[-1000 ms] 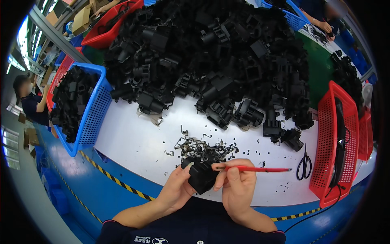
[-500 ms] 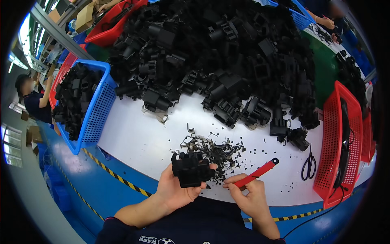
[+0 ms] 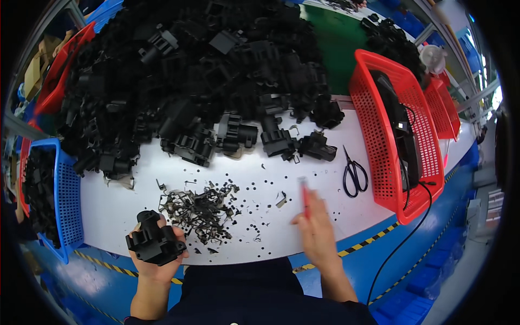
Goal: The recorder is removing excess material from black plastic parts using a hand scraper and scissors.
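My left hand is closed around a black moulded plastic housing with a round stub on top, held at the table's near edge. Well to the right, my right hand grips a slim red-handled tool that looks like a utility knife; motion blurs it and hides its tip. Hand and tool are over the white table, apart from the housing. Beside the housing lies a heap of thin black plastic scraps, with small black dots scattered to its right.
A large mound of black housings covers the far side. Black-handled scissors lie on the right, next to a red basket holding dark items and a cable. At left stands a blue basket filled with black parts.
The view has swung to the right. My right hand has moved away from the housing with the red tool, now pointing away from me. In my left hand the housing has turned.
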Motion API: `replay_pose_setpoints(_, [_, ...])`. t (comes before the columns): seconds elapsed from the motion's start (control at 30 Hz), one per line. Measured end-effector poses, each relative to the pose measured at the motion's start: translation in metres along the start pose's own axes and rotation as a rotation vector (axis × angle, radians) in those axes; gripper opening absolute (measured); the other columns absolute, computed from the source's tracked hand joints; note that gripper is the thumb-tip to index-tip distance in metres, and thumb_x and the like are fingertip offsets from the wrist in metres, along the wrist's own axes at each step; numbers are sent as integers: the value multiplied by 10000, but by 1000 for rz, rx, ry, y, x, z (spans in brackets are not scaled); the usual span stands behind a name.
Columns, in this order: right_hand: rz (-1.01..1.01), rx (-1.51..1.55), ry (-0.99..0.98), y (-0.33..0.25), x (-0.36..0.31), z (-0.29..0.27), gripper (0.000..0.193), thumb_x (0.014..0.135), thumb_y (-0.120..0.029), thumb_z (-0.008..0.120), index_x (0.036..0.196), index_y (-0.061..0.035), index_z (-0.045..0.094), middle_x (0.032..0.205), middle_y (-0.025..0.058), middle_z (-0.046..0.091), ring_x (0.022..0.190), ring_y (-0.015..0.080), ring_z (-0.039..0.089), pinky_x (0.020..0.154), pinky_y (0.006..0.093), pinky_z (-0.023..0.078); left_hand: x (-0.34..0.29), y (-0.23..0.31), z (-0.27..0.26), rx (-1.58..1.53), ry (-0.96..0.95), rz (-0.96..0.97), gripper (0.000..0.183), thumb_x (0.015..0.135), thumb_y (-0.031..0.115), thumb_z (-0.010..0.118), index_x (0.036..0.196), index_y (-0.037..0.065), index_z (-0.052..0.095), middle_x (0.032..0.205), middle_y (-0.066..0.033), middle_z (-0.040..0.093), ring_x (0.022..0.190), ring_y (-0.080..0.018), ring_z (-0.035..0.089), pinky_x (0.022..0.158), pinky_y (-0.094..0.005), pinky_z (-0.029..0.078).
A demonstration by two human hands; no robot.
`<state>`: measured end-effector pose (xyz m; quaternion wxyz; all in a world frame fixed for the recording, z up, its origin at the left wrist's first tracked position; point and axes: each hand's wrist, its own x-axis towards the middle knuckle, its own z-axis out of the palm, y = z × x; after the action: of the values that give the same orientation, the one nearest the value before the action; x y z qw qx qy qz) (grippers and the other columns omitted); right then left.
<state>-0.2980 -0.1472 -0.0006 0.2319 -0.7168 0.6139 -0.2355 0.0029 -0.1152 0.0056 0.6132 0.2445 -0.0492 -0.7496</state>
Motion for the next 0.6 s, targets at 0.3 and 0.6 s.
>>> replay_pose_setpoints(0.3, [-48, 6, 66, 1, 2, -17, 132, 814, -105, 537, 831, 22, 570, 1241, 219, 440, 1204, 369, 362, 989, 438, 289, -14, 3, -2, -60, -57, 33, 373, 893, 397, 382, 1107, 91, 394, 1086, -192, 531, 741, -235, 478, 715, -395, 509])
replay_pose_setpoints(0.6, [187, -301, 262, 45, 25, -49, 431, 692, 100, 412, 1111, 12, 455, 1107, 217, 459, 1026, 377, 444, 904, 398, 350, -8, -5, 16, -360, 121, -156, 529, 835, 439, 433, 1171, 33, 474, 1156, -229, 484, 832, -333, 586, 693, -375, 547])
